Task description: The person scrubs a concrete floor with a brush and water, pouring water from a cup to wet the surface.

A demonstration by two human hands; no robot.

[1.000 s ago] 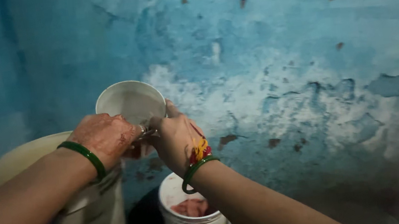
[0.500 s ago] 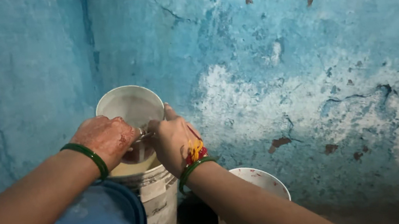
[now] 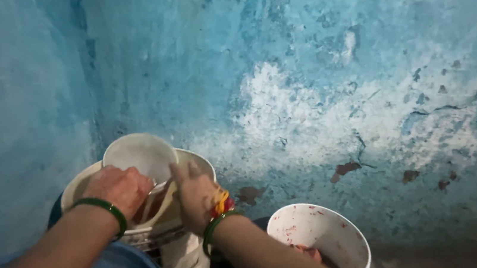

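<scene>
Both grips closed on white bowl (image 3: pixel 140 153), left hand (image 3: pixel 118 188), right hand (image 3: pixel 195 194), above bucket rim (image 3: pixel 199 157), wall close behind

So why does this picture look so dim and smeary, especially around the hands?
Head view: the light is low and bluish, with no glare; the left hand and right hand are motion-blurred over the tall cream plastic bucket; the peeling blue plaster wall looks soft, and the lower corners sink into shadow.

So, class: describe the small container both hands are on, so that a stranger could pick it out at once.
Start at the corner of the peeling blue wall. Below it stands a large cream bucket; over its mouth the left hand and right hand tilt a small white bowl. Unlike the red-stained white bucket, it is off the ground.
</scene>
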